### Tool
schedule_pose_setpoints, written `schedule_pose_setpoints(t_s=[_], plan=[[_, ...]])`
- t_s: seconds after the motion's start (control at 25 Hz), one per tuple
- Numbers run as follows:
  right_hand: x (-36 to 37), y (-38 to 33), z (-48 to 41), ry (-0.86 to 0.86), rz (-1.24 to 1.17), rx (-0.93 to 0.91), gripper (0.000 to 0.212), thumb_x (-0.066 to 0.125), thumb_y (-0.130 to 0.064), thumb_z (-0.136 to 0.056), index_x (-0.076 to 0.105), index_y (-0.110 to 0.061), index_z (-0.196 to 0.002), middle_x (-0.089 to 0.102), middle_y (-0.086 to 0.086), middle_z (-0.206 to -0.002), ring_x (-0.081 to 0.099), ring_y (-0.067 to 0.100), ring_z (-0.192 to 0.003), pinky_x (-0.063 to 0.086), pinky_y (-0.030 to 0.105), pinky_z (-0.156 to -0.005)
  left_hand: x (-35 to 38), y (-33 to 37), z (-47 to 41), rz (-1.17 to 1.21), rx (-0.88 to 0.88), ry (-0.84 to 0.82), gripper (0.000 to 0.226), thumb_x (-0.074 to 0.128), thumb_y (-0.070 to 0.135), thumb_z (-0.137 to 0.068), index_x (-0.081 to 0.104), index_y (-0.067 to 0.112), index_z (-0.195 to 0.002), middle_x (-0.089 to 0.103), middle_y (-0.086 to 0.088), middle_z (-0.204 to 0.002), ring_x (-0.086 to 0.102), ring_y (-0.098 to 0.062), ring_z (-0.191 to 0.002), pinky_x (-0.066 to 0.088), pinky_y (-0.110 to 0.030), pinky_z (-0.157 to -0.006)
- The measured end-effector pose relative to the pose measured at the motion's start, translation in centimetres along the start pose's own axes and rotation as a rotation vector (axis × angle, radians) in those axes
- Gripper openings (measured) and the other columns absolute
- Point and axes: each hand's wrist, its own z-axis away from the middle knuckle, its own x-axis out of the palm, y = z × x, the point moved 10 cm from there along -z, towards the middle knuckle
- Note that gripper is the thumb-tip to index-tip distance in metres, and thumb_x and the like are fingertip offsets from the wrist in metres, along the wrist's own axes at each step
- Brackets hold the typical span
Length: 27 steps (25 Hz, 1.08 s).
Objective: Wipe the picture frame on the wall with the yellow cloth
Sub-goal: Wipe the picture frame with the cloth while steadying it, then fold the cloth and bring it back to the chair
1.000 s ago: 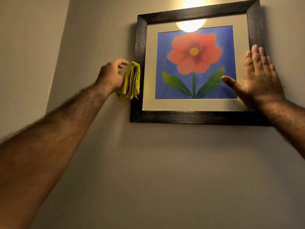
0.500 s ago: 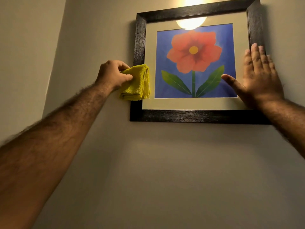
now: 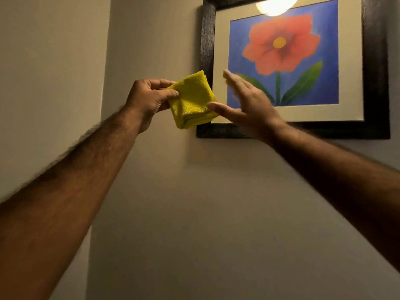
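A dark wooden picture frame (image 3: 375, 68) with a red flower on blue hangs on the wall at the upper right. The folded yellow cloth (image 3: 191, 98) is held in front of the frame's lower left corner, pinched at its left edge by my left hand (image 3: 149, 100). My right hand (image 3: 246, 105) is just right of the cloth, fingers spread and blurred, its thumb tip touching the cloth's right edge. The frame's lower left corner is partly hidden behind the cloth and my right hand.
A lamp's bright reflection (image 3: 275, 6) glares on the glass at the frame's top. A wall corner (image 3: 106, 61) runs vertically left of the frame, with bare beige wall (image 3: 205, 213) below.
My right hand left the frame's right side and came across to the cloth. My left hand pulled the cloth off the frame's left edge, slightly down and toward me. The view shifted left.
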Motion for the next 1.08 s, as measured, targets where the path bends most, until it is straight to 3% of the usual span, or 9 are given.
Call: schedule_pose_setpoints(t_s=[0.08, 0.12, 0.2, 0.36, 0.44, 0.72, 0.88, 0.96, 1.08], plan=[[4.3, -0.8, -0.5, -0.079, -0.471, 0.277, 0.092, 0.073, -0.059, -0.081, 0.041, -0.013, -0.154, 0.061, 0.000, -0.144, 0.061, 0.018, -0.129, 0.055, 0.032, -0.103, -1.5, -0.3, 2.0, 0.019, -0.028, 0.006, 0.019, 0.072, 0.005, -0.085, 0.073, 0.010, -0.104, 0.075, -0.008, -0.096, 0.075, -0.017, -0.085, 0.062, -0.029, -0.076], [6.0, -0.8, -0.6, -0.120, -0.596, 0.371, 0.080, 0.077, -0.053, -0.081, 0.053, -0.012, -0.145, 0.071, -0.002, -0.129, 0.068, 0.019, -0.117, 0.060, 0.031, -0.094, -2.4, -0.6, 2.8, 0.028, -0.045, 0.017, 0.022, 0.071, 0.004, -0.086, 0.072, 0.007, -0.107, 0.074, -0.009, -0.097, 0.074, -0.019, -0.087, 0.062, -0.031, -0.079], [8.8, -1.5, -0.4, -0.187, -0.751, 0.460, 0.057, 0.082, -0.039, -0.081, 0.069, -0.005, -0.124, 0.078, 0.006, -0.108, 0.076, 0.021, -0.099, 0.064, 0.036, -0.083, -4.8, -1.6, 4.8, 0.044, -0.084, 0.056, 0.025, 0.071, 0.002, -0.085, 0.071, 0.002, -0.110, 0.074, -0.011, -0.095, 0.073, -0.021, -0.086, 0.062, -0.033, -0.081], [15.3, -3.9, 2.0, -0.290, -0.954, 0.587, 0.049, 0.089, -0.028, -0.075, 0.073, 0.005, -0.107, 0.079, 0.006, -0.084, 0.077, 0.011, -0.072, 0.060, 0.022, -0.062, -10.5, -4.9, 10.1, 0.086, -0.181, 0.167, 0.021, 0.074, -0.001, -0.081, 0.073, 0.001, -0.102, 0.076, -0.011, -0.088, 0.073, -0.021, -0.078, 0.063, -0.033, -0.075], [19.3, -5.7, 3.8, -0.372, -1.006, 0.632, 0.043, 0.090, -0.026, -0.072, 0.074, 0.003, -0.100, 0.077, 0.007, -0.083, 0.077, 0.013, -0.072, 0.061, 0.023, -0.062, -13.4, -7.4, 13.4, 0.098, -0.250, 0.223, 0.016, 0.074, -0.002, -0.081, 0.074, 0.005, -0.095, 0.076, -0.010, -0.085, 0.074, -0.021, -0.075, 0.063, -0.034, -0.074], [36.5, -14.9, 12.8, -0.847, -1.039, 0.676, 0.052, 0.086, -0.018, -0.078, 0.070, 0.008, -0.119, 0.078, 0.011, -0.105, 0.076, 0.010, -0.079, 0.061, 0.022, -0.068, -25.5, -17.1, 28.8, 0.026, -0.539, 0.422, 0.013, 0.073, -0.004, -0.081, 0.072, 0.003, -0.092, 0.075, -0.010, -0.085, 0.075, -0.016, -0.072, 0.063, -0.029, -0.068], [47.1, -21.8, 20.2, -1.188, -1.132, 0.693, 0.042, 0.078, -0.007, -0.084, 0.070, 0.001, -0.124, 0.076, 0.015, -0.122, 0.074, 0.018, -0.103, 0.061, 0.028, -0.091, -33.2, -21.9, 39.2, -0.038, -0.716, 0.545, 0.018, 0.073, -0.004, -0.082, 0.070, -0.001, -0.099, 0.077, -0.007, -0.084, 0.076, -0.014, -0.072, 0.062, -0.026, -0.065], [52.0, -26.0, 24.6, -1.341, -1.190, 0.711, 0.041, 0.075, -0.001, -0.084, 0.070, 0.001, -0.125, 0.076, 0.014, -0.121, 0.074, 0.021, -0.106, 0.060, 0.029, -0.094, -37.1, -23.7, 45.0, -0.063, -0.787, 0.603, 0.015, 0.073, -0.004, -0.082, 0.070, 0.003, -0.095, 0.079, -0.001, -0.077, 0.077, -0.013, -0.072, 0.061, -0.024, -0.063], [59.4, -32.4, 32.3, -1.517, -1.182, 0.751, 0.032, 0.078, 0.001, -0.082, 0.074, 0.001, -0.113, 0.079, 0.012, -0.108, 0.077, 0.020, -0.095, 0.063, 0.027, -0.085, -42.6, -26.7, 54.6, -0.103, -0.922, 0.709, 0.019, 0.071, -0.004, -0.083, 0.069, -0.002, -0.102, 0.079, -0.002, -0.077, 0.077, -0.011, -0.071, 0.061, -0.022, -0.062]])
